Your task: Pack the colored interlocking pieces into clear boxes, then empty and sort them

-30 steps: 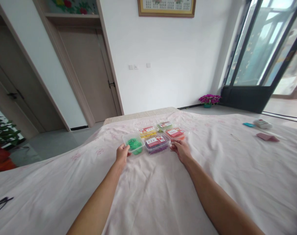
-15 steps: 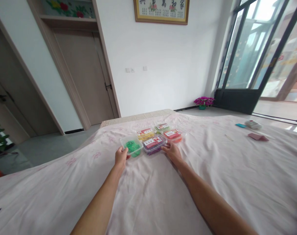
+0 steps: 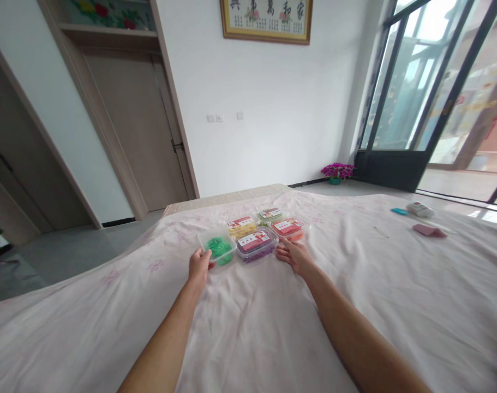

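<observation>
Pinching the green-filled tub (image 3: 220, 248) at the frame's lower centre-left, the left hand (image 3: 198, 265) probably steadies it — the right hand (image 3: 294, 255), fingers loosely parted, sits beside the purple-filled box (image 3: 255, 241), contact unclear.

Bright daylight from the glass door (image 3: 414, 98)

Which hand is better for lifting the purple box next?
Probably the right hand: it's close beside the purple box, while the left hand is already gripping the edge of the green box.
</observation>
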A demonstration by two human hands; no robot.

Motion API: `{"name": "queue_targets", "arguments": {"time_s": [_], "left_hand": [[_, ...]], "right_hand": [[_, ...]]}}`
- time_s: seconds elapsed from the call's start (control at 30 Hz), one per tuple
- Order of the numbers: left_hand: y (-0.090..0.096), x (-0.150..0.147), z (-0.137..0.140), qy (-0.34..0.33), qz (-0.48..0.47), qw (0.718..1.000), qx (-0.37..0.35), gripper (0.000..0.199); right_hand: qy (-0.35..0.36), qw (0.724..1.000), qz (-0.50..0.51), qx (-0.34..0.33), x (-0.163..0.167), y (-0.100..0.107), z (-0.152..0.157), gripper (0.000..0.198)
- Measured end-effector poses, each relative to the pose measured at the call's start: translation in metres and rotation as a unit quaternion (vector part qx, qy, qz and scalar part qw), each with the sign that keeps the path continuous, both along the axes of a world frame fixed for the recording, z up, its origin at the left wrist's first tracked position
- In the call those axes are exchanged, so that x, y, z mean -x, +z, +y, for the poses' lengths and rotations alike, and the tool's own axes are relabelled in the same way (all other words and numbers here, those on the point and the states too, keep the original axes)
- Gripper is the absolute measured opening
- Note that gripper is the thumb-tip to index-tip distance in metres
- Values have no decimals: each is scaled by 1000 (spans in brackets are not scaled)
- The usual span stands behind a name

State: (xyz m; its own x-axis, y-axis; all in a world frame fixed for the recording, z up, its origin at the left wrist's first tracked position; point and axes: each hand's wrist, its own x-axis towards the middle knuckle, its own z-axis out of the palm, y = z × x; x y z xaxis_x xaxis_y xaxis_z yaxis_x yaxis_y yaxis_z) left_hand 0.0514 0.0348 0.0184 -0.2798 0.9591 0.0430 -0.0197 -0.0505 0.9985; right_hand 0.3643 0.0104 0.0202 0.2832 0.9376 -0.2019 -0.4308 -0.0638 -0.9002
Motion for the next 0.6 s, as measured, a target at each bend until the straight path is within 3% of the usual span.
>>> {"name": "queue_targets", "arguments": {"time_s": [0.3, 0.43, 0.53, 0.6], "left_hand": [[-9, -3, 14, 10, 72, 997, -1, 29], [-21, 8, 4, 28, 157, 987, -3, 51], [-25, 30, -13, 16, 251, 968, -25, 49], [-25, 50, -26, 1, 323, 946, -34, 46]], "right_hand": [[-2, 999, -49, -4, 7, -2, 5, 21], [-45, 995, -85, -6, 9, -6, -8, 43], [-42, 985, -167, -22, 6, -14, -24, 59], [-30, 957, -287, -34, 2, -17, -37, 56]]}}
